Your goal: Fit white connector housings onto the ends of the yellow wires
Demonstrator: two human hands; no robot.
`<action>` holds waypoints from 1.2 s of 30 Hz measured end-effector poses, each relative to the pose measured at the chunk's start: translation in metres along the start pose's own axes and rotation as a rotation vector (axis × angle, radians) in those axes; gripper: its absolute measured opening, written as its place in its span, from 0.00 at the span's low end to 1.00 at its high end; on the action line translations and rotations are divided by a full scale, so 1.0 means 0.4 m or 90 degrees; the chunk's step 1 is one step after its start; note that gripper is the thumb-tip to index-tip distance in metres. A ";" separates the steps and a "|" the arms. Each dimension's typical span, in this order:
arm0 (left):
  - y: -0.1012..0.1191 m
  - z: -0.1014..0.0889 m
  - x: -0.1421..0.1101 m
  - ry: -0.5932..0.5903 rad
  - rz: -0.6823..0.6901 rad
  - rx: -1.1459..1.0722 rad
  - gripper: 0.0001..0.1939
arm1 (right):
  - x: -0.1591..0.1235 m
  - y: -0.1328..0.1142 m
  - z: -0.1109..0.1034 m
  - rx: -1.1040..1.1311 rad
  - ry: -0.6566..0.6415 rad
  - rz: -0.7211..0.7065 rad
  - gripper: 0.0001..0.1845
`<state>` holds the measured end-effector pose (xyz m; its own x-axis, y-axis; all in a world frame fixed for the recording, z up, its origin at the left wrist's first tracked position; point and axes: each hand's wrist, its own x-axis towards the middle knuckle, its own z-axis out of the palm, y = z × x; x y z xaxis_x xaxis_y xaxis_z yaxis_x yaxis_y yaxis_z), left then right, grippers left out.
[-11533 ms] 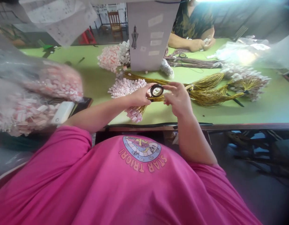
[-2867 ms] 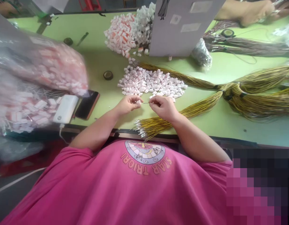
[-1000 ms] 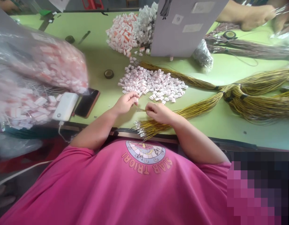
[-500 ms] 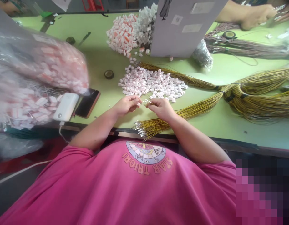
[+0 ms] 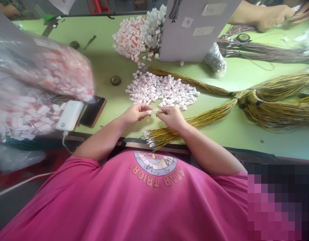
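My right hand (image 5: pixel 172 117) is closed on a few thin wires (image 5: pixel 157 110), whose pale metal tips stick out toward the left. Facing it, my left hand (image 5: pixel 137 113) pinches a small white connector (image 5: pixel 149 112), mostly covered by the fingertips. The two hands almost meet at the wire tips; whether a tip sits inside the connector is too small to tell. Just behind them lies a heap of white and pinkish connectors (image 5: pixel 164 87). Under my right wrist runs a bundle of yellow and dark wires (image 5: pixel 167 134), its terminal ends near the table's front edge.
A clear bag of orange-white connectors (image 5: pixel 66 70), a white power bank (image 5: pixel 70 115) and a phone (image 5: pixel 93 112) lie left. Black tape (image 5: pixel 115 80) is behind. A grey panel (image 5: pixel 194 33) stands at the back, beside an orange-white heap (image 5: pixel 129 36). Another person's hand (image 5: pixel 275 16) works at upper right.
My left fingers have straightened a little and shifted closer to the wire tips. My right hand stays nearly where it was. The whole view has shifted slightly.
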<state>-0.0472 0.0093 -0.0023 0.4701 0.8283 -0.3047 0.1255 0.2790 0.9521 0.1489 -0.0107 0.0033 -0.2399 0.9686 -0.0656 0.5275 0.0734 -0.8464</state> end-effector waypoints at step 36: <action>-0.040 0.017 0.030 0.140 0.100 0.002 0.20 | 0.004 -0.007 -0.009 0.154 -0.029 0.155 0.08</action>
<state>-0.0376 0.0114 -0.0208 0.2837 0.9470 -0.1508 0.0683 0.1369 0.9882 0.1499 -0.0084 0.0075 -0.1699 0.9388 -0.2996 0.3661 -0.2221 -0.9037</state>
